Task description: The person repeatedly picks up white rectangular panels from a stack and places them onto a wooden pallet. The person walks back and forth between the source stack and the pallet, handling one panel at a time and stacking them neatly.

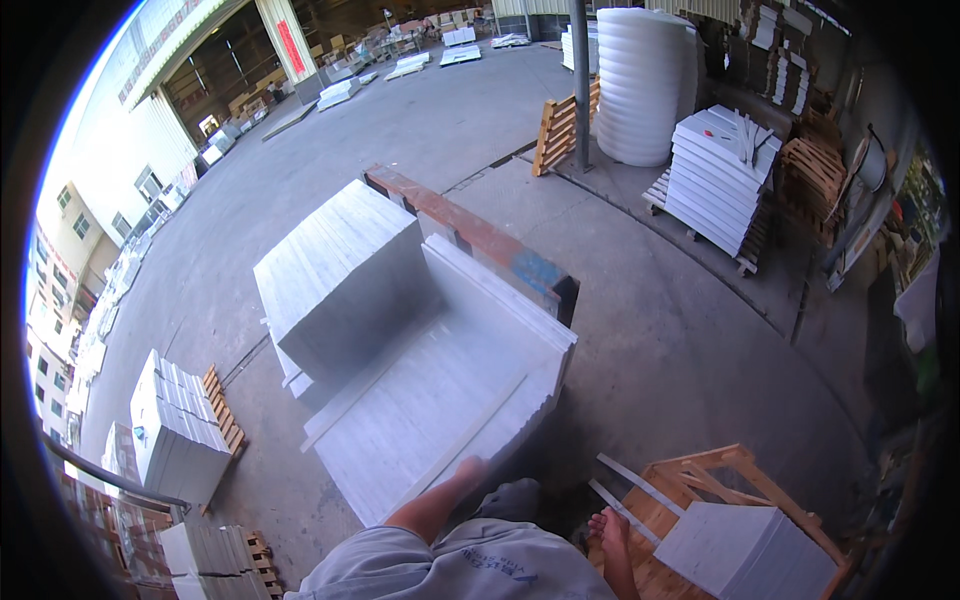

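Leaning across the middle of the view, a stack of grey stone slabs (440, 390) rests against a rusty steel rack beam (470, 232), its long axis running from about 7 o'clock up toward 1 o'clock. A second leaning stack (340, 275) stands just beyond, at 10 o'clock. The left hand (468, 468) touches the near slab's lower edge, with the slab lying ahead of it toward 12 o'clock; its fingers look curled over the edge, though I cannot tell for sure. The right hand (610, 528) hangs apart at 4 o'clock, fingers loosely together, holding nothing, above a wooden pallet (700, 475).
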Demonstrator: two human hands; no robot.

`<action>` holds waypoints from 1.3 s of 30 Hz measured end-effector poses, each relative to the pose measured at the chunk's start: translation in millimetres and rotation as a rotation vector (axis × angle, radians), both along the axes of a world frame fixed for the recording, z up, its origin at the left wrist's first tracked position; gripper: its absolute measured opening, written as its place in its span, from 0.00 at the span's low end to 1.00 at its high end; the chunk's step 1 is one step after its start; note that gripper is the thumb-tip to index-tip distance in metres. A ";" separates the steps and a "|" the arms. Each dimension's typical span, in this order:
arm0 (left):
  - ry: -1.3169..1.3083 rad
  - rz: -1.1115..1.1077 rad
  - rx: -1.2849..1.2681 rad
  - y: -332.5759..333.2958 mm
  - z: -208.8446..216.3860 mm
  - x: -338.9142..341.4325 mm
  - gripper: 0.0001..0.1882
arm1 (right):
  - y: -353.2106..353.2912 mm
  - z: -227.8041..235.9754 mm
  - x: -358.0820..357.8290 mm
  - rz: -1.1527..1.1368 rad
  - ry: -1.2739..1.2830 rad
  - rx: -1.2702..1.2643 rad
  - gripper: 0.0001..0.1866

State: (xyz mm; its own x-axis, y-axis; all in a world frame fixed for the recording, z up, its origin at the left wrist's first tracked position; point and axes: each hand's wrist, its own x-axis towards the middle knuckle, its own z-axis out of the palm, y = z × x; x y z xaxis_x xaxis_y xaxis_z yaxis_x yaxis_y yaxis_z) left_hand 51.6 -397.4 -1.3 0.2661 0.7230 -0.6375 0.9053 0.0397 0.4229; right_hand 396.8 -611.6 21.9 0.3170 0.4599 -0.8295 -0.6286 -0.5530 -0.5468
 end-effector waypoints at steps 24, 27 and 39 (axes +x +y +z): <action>-0.756 1.090 0.012 390.2 75.7 84.0 0.42 | 409.2 83.8 -52.6 0.559 -0.532 0.031 0.34; -0.715 1.069 -0.062 406.6 63.9 94.9 0.42 | 427.7 74.2 -59.2 0.647 -0.731 -0.089 0.37; -0.696 0.874 0.481 392.1 8.0 87.7 0.32 | 411.0 47.7 -88.0 0.737 -0.989 -0.150 0.40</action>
